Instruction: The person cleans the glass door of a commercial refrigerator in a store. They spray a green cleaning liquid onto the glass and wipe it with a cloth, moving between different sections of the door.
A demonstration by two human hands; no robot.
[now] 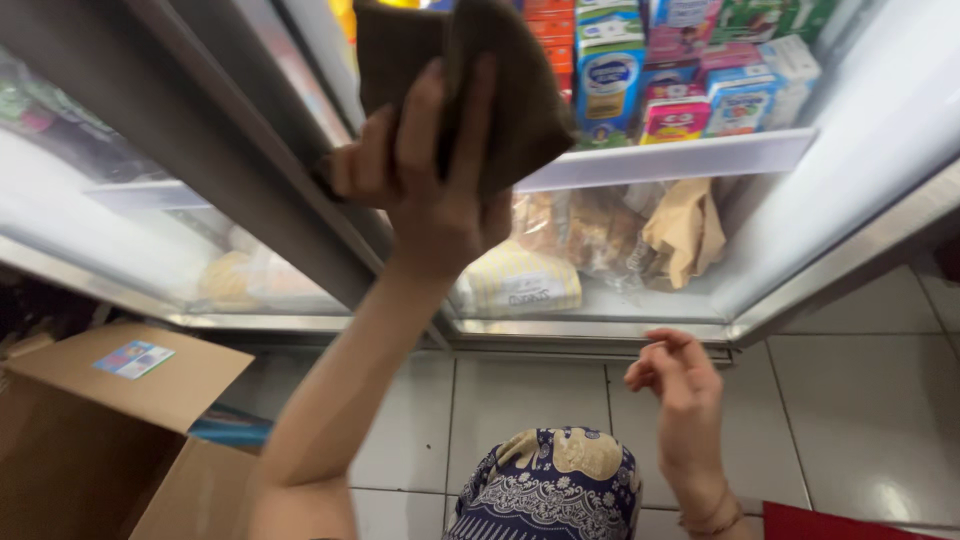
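- 1 brown cloth (500,90) is the thing in hand: your left hand (425,180) is raised with fingers (470,120) spread flat over its lower part, pressing it against the glass door (640,250) of the chiller. The hand is not closed around it; the palm and fingers pin it.
- The cloth looks soft and limp, folded over on itself, and light. I judge it will slump or slide down the glass if your pressure eases, since smooth glass gives it little grip.
- The best hold, as I read it, is a broad flat palm over the folded middle, or a pinch on the thick folded edge just above your fingertips; a loose corner would let it unfold.
- Your right hand (680,385) hangs lower and to the right, near the door's bottom frame (600,330), fingers loosely curled and holding nothing.
- Behind the glass, above your left hand, stand coloured cartons (680,80) on a shelf; below and right of it lie bagged goods (600,235).
- 1 cardboard box (110,420) sits open on the tiled floor (860,410), well to the left of your left arm.
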